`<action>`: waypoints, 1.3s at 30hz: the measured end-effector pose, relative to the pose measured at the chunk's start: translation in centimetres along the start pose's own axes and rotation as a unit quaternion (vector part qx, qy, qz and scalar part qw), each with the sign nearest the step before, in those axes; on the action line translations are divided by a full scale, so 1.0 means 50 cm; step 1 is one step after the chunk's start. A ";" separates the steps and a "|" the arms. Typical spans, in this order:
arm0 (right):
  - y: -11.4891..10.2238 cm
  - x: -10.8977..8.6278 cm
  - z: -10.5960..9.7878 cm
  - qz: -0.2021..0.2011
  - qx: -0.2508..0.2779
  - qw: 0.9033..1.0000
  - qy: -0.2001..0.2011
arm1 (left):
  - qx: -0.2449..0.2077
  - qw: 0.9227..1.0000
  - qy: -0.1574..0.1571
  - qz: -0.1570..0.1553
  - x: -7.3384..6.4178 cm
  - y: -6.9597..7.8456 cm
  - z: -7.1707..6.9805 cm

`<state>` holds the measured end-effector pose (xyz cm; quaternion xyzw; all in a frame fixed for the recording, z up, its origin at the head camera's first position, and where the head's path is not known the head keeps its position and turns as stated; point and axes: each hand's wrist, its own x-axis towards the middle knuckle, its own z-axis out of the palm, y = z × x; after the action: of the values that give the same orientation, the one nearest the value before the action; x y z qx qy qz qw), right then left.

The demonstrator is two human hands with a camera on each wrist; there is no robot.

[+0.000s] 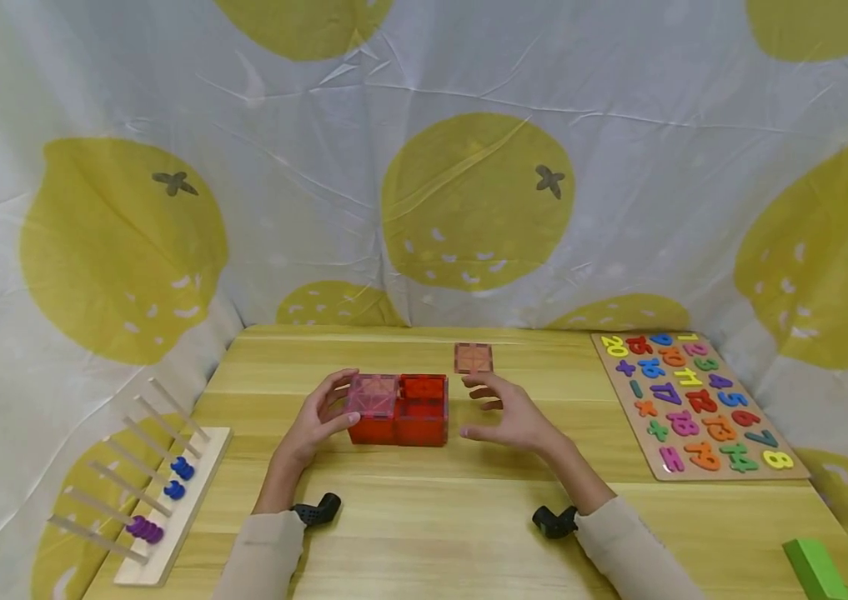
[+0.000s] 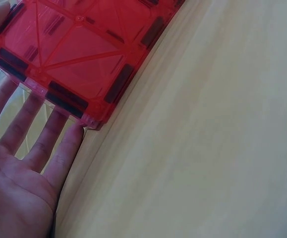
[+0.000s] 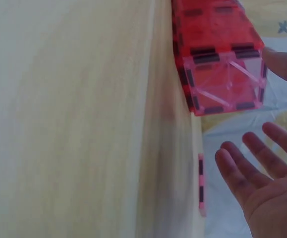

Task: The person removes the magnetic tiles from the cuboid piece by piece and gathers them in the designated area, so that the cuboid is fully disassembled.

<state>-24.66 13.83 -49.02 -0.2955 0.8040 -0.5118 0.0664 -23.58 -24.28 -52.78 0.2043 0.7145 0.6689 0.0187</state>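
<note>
A red see-through box of magnetic tiles (image 1: 424,429) stands on the table, two squares wide. A lighter pink tile (image 1: 373,395) covers its left half; the right half is open on top. My left hand (image 1: 317,419) holds the box's left end, with the thumb at the front top corner and the fingers along the side. In the left wrist view, its fingertips meet the box's edge (image 2: 66,101). My right hand (image 1: 508,414) is apart from the box's right end, fingers spread and empty. Behind it lies a loose square tile (image 1: 473,357).
At left stands a wooden peg rack (image 1: 191,508) with blue and purple pieces on its slanting pegs. A board of colourful numbers (image 1: 694,408) lies at right. Near the front right is a green block (image 1: 815,568). A lemon-print cloth (image 1: 476,200) hangs behind the table.
</note>
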 end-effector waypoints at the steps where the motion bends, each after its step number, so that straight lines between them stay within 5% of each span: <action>1: 0.000 0.001 0.004 -0.002 0.003 1.000 -0.001 | -0.002 1.000 0.000 -0.001 0.000 0.001 0.000; 26: 0.016 0.030 0.051 0.017 0.023 0.999 -0.015 | -0.013 1.000 -0.022 -0.001 0.001 0.002 -0.003; 39: 0.011 0.036 0.059 0.013 0.052 0.998 0.009 | 0.043 0.998 -0.027 -0.034 0.009 0.031 0.006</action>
<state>-25.13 10.71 -50.54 -0.2764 0.7804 -0.5550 0.0808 -23.49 -23.84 -51.21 0.1984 0.7485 0.6306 0.0520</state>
